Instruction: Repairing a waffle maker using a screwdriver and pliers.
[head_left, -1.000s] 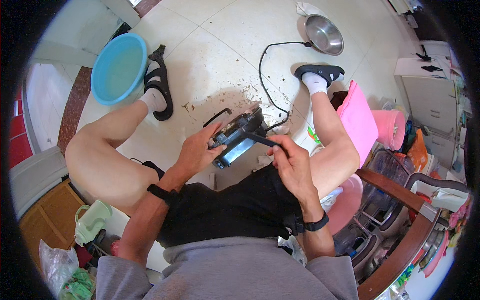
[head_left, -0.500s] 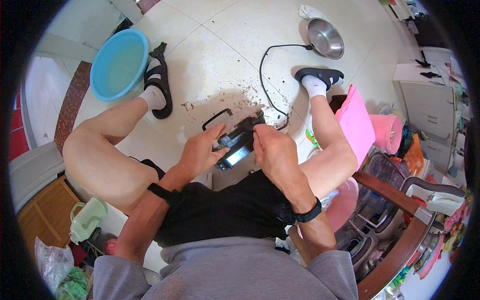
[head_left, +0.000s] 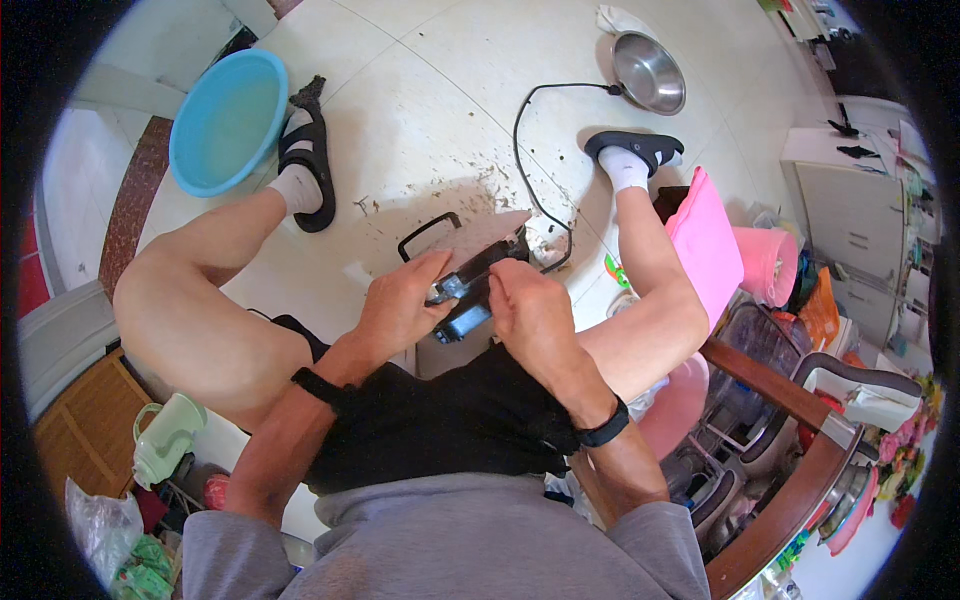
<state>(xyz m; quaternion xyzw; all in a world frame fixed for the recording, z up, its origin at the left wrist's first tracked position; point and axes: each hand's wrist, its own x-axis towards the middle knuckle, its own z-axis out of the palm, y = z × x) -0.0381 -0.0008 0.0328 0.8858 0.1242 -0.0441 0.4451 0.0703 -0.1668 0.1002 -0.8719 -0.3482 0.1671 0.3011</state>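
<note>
Between my knees is a black boxy appliance part (head_left: 468, 318) with a glossy face, tilted. My left hand (head_left: 398, 300) grips its left end, thumb across the near side. My right hand (head_left: 532, 303) is curled against its right side with the fingertips pinched. Whatever those fingertips hold is hidden. Just beyond the box lies a pale, speckled flat plate (head_left: 490, 232). A black loop handle (head_left: 430, 232) sticks out at its left, and a black cord (head_left: 517, 140) curves away on the right.
Brown scraps (head_left: 455, 205) litter the tiled floor. A blue basin (head_left: 228, 125) of cloudy water stands by my left foot; a steel bowl (head_left: 650, 75) is beyond my right foot. Pink cloth (head_left: 705, 255) lies beside my right leg. A wooden chair (head_left: 770, 385) is at right.
The box has tipped and shifted slightly left, showing more of the plate behind it. My right hand has moved a little left and nearer with it.
</note>
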